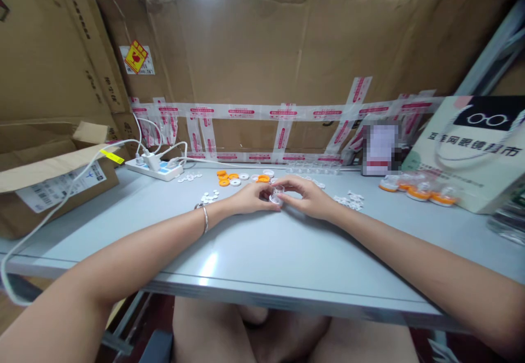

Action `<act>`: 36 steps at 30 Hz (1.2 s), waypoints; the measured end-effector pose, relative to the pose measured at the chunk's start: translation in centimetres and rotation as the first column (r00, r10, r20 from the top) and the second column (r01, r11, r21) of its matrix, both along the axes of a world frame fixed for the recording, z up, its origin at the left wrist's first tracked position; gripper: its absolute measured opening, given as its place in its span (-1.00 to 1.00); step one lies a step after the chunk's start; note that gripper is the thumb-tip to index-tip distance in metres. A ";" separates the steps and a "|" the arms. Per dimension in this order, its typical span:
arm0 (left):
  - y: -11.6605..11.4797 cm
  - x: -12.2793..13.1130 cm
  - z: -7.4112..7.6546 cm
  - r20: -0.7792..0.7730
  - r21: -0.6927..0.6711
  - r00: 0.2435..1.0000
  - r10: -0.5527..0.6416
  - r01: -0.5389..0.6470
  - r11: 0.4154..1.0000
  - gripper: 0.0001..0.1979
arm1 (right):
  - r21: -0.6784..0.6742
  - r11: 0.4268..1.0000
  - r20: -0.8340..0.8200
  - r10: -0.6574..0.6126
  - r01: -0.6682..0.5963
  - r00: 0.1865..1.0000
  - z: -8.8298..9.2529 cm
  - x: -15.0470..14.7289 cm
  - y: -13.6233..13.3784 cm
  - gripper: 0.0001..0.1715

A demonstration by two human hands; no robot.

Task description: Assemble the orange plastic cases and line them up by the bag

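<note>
Both my hands meet over the middle of the table, around a small clear plastic cup-like piece (276, 194). My left hand (255, 198) grips it from the left with thumb and fingers. From the right, my right hand (305, 196) pinches the same piece, fingers curled over it. Fingertips cover part of it, so its exact kind is hard to make out. Just behind my left hand lie orange rings (223, 177) and white round caps (235, 182). Small white parts (210, 196) are scattered left of that hand, and a pile of little white pieces (350, 200) sits right of my right hand.
A power strip (158, 169) with plugs and white cables stands back left, beside an open cardboard box (53, 171). Clear cups (314, 167) line the back. At right are a phone (381, 147), orange-and-clear assembled pieces (420, 189) and a paper bag (467, 155).
</note>
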State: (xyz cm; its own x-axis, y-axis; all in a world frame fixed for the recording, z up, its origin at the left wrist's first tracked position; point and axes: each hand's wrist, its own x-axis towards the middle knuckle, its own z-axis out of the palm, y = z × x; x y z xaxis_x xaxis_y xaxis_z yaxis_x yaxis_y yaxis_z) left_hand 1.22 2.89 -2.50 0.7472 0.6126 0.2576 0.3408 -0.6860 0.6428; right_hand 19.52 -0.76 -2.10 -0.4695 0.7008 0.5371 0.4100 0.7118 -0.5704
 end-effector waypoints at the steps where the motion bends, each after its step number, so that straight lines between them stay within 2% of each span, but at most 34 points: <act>1: 0.0 0.0 0.0 0.002 0.004 1.000 0.000 0.000 1.000 -0.63 | -0.007 1.000 -0.011 0.007 -0.007 1.000 -0.1 0.0 0.1 -0.74; 7: -0.3 0.1 0.0 -0.002 0.011 0.999 0.053 -0.053 0.999 -0.66 | -0.054 0.998 -0.109 -0.029 0.024 0.994 -1.0 -0.2 0.4 -0.83; 12: -0.3 0.0 0.0 0.025 -0.013 0.999 0.039 -0.038 0.999 -0.69 | -0.104 0.991 -0.170 -0.096 0.079 0.981 -0.9 -0.8 0.1 -0.83; 16: -0.7 0.2 0.5 0.143 -0.190 0.986 0.089 -0.061 0.980 -0.67 | -0.261 0.957 -0.266 -0.195 0.124 0.944 0.2 -0.9 -0.1 -0.74; 19: -1.7 0.4 1.3 0.270 -0.391 0.949 0.165 -0.048 0.919 -0.67 | -0.319 0.942 -0.358 -0.225 0.108 0.906 1.4 -0.8 -0.6 -0.68; 22: -2.9 0.5 2.2 0.365 -0.482 0.906 0.216 -0.015 0.876 -0.68 | -0.338 0.941 -0.454 -0.189 0.028 0.871 2.3 -0.6 -1.3 -0.67; 25: -3.7 0.7 2.8 0.429 -0.479 0.873 0.230 0.005 0.878 -0.69 | -0.333 0.941 -0.531 -0.142 -0.052 0.835 2.8 -0.6 -1.8 -0.68; 27: -4.2 0.8 3.2 0.437 -0.486 0.868 0.234 0.009 0.874 -0.71 | -0.315 0.948 -0.544 -0.141 -0.046 0.827 3.0 -0.5 -2.0 -0.69; 30: -4.9 0.8 3.8 0.439 -0.498 0.877 0.196 0.056 0.865 -0.71 | -0.283 0.958 -0.555 -0.117 -0.055 0.823 3.2 -0.3 -2.4 -0.74; 33: -5.4 0.6 4.2 0.459 -0.513 0.877 0.142 0.131 0.849 -0.72 | -0.247 0.960 -0.583 -0.041 -0.129 0.812 3.5 -0.3 -2.9 -0.80; 36: -5.7 0.3 4.6 0.489 -0.549 0.867 0.092 0.225 0.805 -0.69 | -0.219 0.953 -0.603 0.038 -0.211 0.797 3.8 -0.4 -3.6 -0.82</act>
State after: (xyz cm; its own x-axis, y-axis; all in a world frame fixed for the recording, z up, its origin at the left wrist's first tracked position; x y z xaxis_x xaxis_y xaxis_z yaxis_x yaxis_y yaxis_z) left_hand 1.53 -2.83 2.06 0.6713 0.7126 0.2037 -0.1441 -0.1442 0.9790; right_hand 19.10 -4.34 1.71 -0.2178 0.8118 0.5418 -0.1465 0.5216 -0.8405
